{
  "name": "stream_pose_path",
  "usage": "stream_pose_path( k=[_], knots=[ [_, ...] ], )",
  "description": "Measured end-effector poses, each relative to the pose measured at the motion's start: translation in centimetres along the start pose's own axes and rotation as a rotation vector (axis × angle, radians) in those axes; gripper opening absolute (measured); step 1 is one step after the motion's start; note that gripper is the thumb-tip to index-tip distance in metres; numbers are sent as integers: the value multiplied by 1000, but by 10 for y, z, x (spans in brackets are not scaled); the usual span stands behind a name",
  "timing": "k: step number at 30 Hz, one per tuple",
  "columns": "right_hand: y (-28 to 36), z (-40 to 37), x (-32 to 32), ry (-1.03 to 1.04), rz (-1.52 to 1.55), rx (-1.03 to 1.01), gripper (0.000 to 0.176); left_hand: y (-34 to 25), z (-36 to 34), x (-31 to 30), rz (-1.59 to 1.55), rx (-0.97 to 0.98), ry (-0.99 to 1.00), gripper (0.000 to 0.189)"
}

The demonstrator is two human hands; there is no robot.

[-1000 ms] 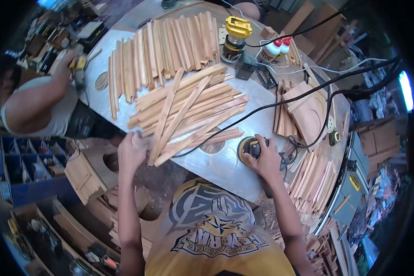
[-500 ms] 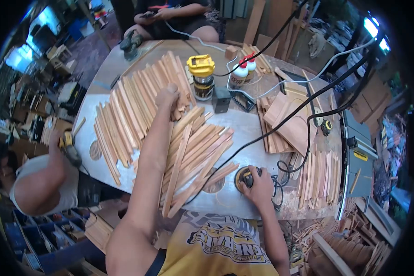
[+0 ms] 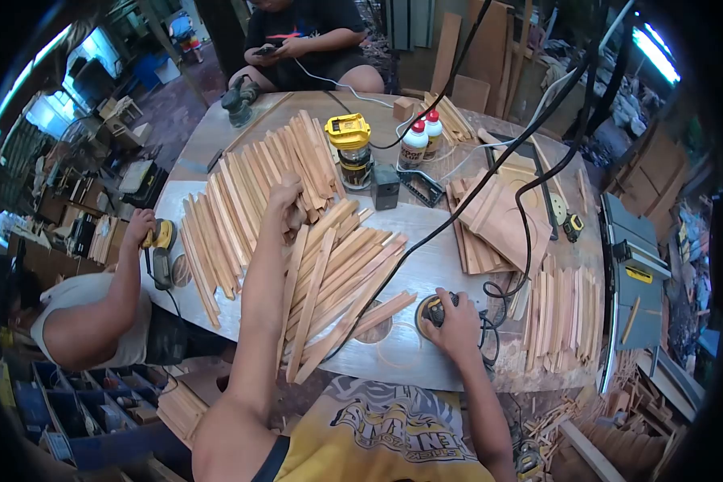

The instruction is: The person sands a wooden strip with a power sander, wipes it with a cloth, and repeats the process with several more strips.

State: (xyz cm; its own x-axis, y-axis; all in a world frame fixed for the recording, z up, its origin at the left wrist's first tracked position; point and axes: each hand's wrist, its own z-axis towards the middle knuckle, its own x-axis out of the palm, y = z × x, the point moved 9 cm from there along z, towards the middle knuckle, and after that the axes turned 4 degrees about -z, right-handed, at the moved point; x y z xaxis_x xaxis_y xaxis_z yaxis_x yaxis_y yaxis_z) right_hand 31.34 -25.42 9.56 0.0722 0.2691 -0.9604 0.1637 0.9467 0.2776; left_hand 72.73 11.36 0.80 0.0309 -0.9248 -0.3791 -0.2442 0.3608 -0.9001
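My left hand is closed on the ends of wooden strips at the right side of a wide row of strips; its fingertips are partly hidden. A loose heap of strips lies just in front of it, nearer my body. My right hand is wrapped over a round yellow and black sander, which rests on the metal sheet near the table's front edge. Its cord coils to the right of the hand.
A yellow-topped jar, glue bottles and a dark box stand mid-table. Black cables hang across. More strips lie right. A co-worker's hand holds a sander at left; another person sits behind.
My left hand has shifted slightly down and left along the strips. The co-worker at left has raised the arm and sander. The camera view has tilted a little; my right hand stays on the sander.
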Motion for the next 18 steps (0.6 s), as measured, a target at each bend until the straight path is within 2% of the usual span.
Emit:
stream_pose_path(
  k=[1, 3, 4, 5, 6, 7, 8, 9, 10, 11, 12, 13, 15, 16, 17, 18],
  knots=[
    [-1, 0, 0, 7, 1, -14, 70, 12, -11, -8, -2, -8, -13, 35],
    [7, -3, -24, -254, 22, -145, 68, 29, -55, -22, -312, -48, -18, 22],
    [7, -1, -25, -240, 26, -159, 68, 27, -96, -29, -385, -12, -18, 19],
    [13, -3, -39, -360, 146, -256, 65, 18, -149, -35, -458, 21, -15, 17],
    [15, -9, -52, -471, 269, -338, 63, 5, -205, -45, -458, 151, -62, 22],
    [19, -12, -53, -456, 438, -401, 59, -7, -268, -54, -446, 269, -94, 27],
    [23, -19, -54, -436, 612, -447, 56, -25, -338, -55, -391, 175, -109, 23],
    [31, -24, -53, -306, 825, -425, 59, -32, -396, -51, -337, 88, -126, 20],
    [38, -29, -36, -47, 1196, -275, 76, -16, -440, -50, -400, 164, -150, 18],
    [52, -37, -22, 123, 1490, -231, 96, -4, -485, -54, -463, 249, -191, 17],
    [67, -45, -5, 331, 1796, -217, 97, 7, -527, -42, -405, 128, -146, 19],
    [74, -52, -2, 373, 1803, -219, 97, 14, -566, -26, -350, 5, -107, 22],
    [97, -75, 19, 803, 2217, 72, 87, 10, -622, 19, -328, 34, 12, 23],
    [100, -83, 22, 839, 2202, 151, 55, 22, -643, 38, -304, -105, 10, 23],
    [94, -88, 32, 901, 2191, 157, 55, 36, -663, 55, -285, -244, 8, 23],
    [90, -97, 45, 1059, 2241, 189, 42, 46, -677, 61, -492, -316, -99, 22]
  ],
)
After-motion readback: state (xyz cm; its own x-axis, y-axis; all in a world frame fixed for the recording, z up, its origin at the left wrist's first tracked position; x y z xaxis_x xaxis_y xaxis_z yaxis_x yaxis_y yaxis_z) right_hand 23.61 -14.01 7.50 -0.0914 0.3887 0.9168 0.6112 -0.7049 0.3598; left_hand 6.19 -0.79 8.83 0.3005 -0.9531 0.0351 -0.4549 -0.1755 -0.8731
